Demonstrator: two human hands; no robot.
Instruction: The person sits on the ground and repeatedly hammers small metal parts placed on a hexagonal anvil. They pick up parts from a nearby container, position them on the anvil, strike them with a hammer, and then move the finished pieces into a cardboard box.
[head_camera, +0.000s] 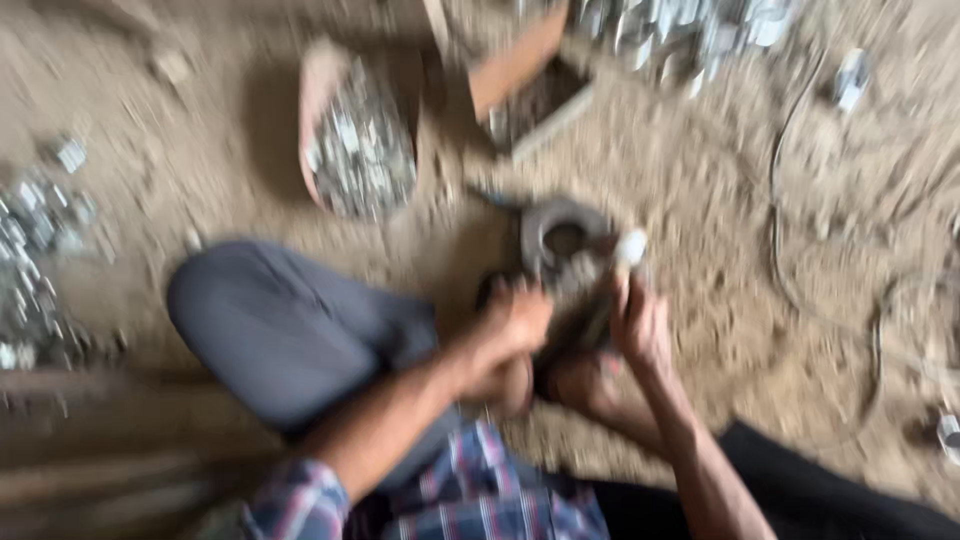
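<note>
The right hand (640, 325) wraps its fingers around a stick-like tool with a pale tip (622, 262), the left hand (512, 322) curls beside it, too blurry to tell its grip, both touching a grey ring (560, 228) on the sandy ground (700, 200), near a tub of small metal bits (358, 150).

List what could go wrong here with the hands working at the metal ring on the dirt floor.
1. The left hand and right hand sit close against the grey metal ring; fingers may get pinched if it shifts.
2. The right hand holds a light-tipped tool near the other hand; a slip might strike it.
3. Bare feet lie just below the work, so a dropped piece could land on them.
</note>
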